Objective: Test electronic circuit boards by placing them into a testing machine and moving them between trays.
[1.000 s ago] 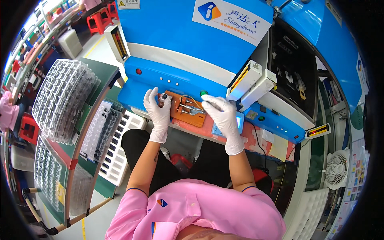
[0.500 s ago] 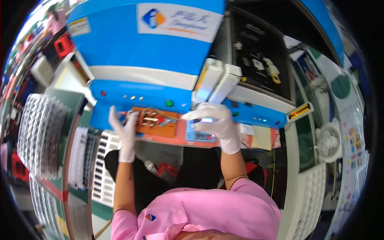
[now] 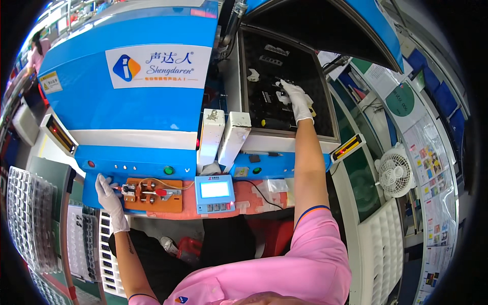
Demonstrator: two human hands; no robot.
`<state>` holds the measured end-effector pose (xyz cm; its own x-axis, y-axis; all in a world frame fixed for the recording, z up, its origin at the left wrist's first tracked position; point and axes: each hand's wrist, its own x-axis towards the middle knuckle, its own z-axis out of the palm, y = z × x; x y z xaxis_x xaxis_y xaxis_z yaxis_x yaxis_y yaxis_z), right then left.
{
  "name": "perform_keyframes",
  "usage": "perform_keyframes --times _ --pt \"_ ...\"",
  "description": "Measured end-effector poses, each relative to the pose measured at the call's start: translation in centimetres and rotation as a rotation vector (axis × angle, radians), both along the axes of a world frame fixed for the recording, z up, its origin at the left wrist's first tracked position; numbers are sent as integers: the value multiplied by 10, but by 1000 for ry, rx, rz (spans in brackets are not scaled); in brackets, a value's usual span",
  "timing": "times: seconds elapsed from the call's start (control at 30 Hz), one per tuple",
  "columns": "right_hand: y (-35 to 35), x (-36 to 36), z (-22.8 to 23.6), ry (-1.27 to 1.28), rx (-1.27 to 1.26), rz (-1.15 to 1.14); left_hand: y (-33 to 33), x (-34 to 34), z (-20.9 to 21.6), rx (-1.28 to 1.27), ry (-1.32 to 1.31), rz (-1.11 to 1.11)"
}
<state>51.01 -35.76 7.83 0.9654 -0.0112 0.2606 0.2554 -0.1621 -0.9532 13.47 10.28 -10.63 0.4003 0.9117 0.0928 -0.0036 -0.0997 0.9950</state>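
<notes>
My left hand (image 3: 110,200), in a white glove, is at the left end of an orange test fixture (image 3: 170,204). Its fingers are spread and point away from me, with the thumb beside the fixture's small metal and red clamp parts (image 3: 131,190). My right hand (image 3: 300,103), also gloved, is stretched far forward into an open box lined with black foam (image 3: 315,87). Its fingers are bent down over a small white and black part in the middle of the foam; the fingertips and what they grip are partly hidden.
A light blue meter with a lit screen (image 3: 215,191) sits right of the fixture on a pink mat (image 3: 244,207). Two white blocks (image 3: 235,133) stand before the foam box, whose lid (image 3: 325,25) is raised. A blue machine cover (image 3: 122,112) fills the left. Clear trays (image 3: 30,218) are stacked at far left.
My right hand has moved from above the light blue meter, forward and right into the foam-lined box. My left hand stays by the fixture's left end. The whole view has shifted.
</notes>
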Motion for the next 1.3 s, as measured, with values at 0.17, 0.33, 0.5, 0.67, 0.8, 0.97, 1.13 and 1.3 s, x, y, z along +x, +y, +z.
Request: perform_keyframes --times 0.17,0.33,0.5,0.67,0.8,0.97,1.13,1.3 --pt "-11 23 3 84 37 -21 1 4 0 17 15 5" --pt "-34 45 -15 -163 -604 -240 -3 4 0 31 8 -5" --pt "-4 13 5 68 -969 -247 -2 -2 2 41 15 23" --pt "-33 30 -16 -486 -1341 -457 -4 7 0 46 10 14" --pt "-26 -9 12 -487 -396 -544 -8 2 13 1 -1 -35" --pt "-87 -138 29 -121 -473 -229 5 -7 15 90 -81 50" --pt "-187 -204 -49 -95 -1525 -392 -142 27 108 893 -139 -406" --pt "-190 -204 -80 197 -1208 -543 -283 53 92 1333 -65 -958"
